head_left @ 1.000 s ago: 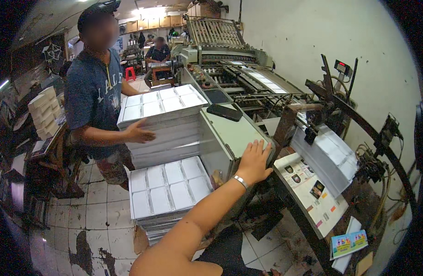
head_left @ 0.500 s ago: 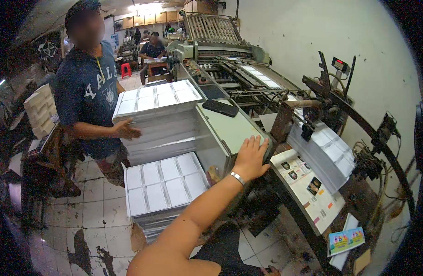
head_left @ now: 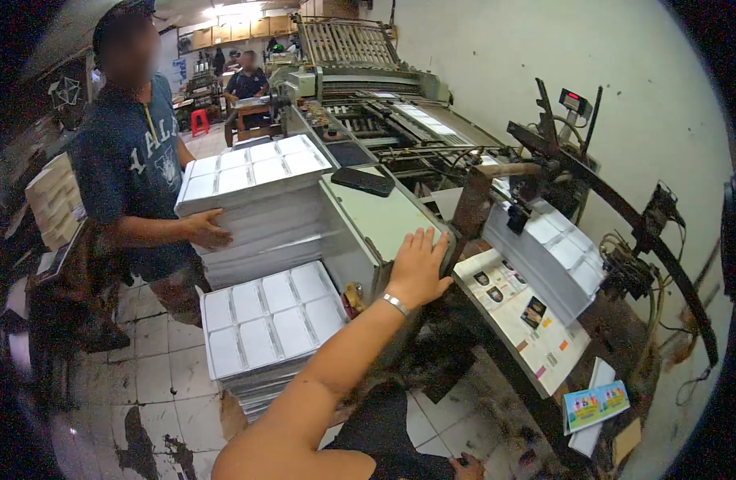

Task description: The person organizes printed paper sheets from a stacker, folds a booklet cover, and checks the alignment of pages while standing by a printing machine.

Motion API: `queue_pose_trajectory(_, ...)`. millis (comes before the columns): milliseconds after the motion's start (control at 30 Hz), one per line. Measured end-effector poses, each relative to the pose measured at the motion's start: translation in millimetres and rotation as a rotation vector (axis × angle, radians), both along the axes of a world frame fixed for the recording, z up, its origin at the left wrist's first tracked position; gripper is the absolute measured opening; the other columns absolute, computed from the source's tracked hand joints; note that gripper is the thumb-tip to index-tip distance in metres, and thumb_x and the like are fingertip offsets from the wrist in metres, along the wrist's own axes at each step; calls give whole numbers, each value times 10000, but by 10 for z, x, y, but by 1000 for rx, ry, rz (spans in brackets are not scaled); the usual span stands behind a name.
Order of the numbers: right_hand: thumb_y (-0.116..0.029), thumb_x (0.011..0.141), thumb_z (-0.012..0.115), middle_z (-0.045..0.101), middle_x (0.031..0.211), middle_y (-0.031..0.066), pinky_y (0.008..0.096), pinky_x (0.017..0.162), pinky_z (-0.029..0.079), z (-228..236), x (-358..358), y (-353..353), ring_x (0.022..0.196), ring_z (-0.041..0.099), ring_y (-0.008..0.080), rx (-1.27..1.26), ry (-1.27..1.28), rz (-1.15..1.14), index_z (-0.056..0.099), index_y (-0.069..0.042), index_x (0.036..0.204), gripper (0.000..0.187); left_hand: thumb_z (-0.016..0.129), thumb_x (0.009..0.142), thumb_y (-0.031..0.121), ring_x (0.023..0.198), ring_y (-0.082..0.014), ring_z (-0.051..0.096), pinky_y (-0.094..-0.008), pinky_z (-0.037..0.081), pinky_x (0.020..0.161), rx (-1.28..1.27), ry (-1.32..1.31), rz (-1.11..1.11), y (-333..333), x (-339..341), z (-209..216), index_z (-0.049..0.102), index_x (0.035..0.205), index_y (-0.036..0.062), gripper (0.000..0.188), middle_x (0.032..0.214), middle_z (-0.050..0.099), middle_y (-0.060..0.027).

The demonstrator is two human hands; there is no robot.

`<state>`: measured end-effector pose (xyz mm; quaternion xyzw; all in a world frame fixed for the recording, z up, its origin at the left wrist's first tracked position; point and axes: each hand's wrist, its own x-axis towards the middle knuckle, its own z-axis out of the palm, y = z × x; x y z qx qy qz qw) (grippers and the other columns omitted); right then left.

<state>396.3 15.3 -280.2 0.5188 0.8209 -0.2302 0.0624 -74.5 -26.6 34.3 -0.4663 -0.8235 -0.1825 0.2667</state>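
Observation:
My left hand (head_left: 418, 268), with a metal bracelet at its wrist, lies palm down on the right end of the pale green machine cover (head_left: 392, 218). Its fingers are stretched out and nothing is in them. A black phone (head_left: 363, 182) rests farther back on this cover. Left of my forearm stands a low stack of white printed sheets (head_left: 273, 320). Behind it is a taller stack (head_left: 252, 172), with a co-worker's hand (head_left: 208, 230) against its side. My right hand is not seen; a bit of skin at the lower edge is too unclear to name.
A large printing machine (head_left: 376, 84) fills the back. On the right, a board with printed sheets (head_left: 524, 316) lies below another paper stack (head_left: 548, 260) and a curved metal bar (head_left: 652, 244). The co-worker (head_left: 128, 152) stands at left, and a red stool (head_left: 200, 122) is farther off.
The whole view has shifted slightly, so most things sit a little farther left. My left hand stays on the cover, and the co-worker's hand stays at the tall stack.

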Motion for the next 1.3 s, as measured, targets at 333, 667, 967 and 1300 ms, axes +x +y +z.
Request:
queue_pose_trajectory(333,-627,862,625,664,1280,147,467,1049,436,197,-159,-46,1204,586,368,-13,2,-31,620,-83,1340,724,747,793,515,1381,-376,422,-484,292,1170,-2,-7,7,-66,-11,24,401,1490,44,909,1474,458,-230)
queue_pose_trajectory(667,-601,872,625,687,1210,169,494,1013,457,234,-173,-84,1170,594,390,19,66,17,640,-90,1313,675,745,785,536,1378,-375,432,-472,302,1167,-4,7,29,-109,-78,-17,392,1500,60,929,1474,467,-222)
queue_pose_trajectory(967,-552,891,624,658,1289,144,497,1076,401,8,-94,-32,1245,549,377,10,44,4,624,-104,1339,634,741,772,565,1355,-370,461,-471,333,1154,7,53,38,-105,-64,-36,385,1507,75,953,1453,494,-210)
queue_pose_trajectory(1300,-549,889,635,622,1362,113,503,1131,344,262,-171,-89,1335,480,362,-72,-5,-47,597,-143,1378,637,732,776,574,1366,-368,452,-469,322,1163,-7,61,53,-98,-70,-43,364,1521,77,968,1464,485,-212)
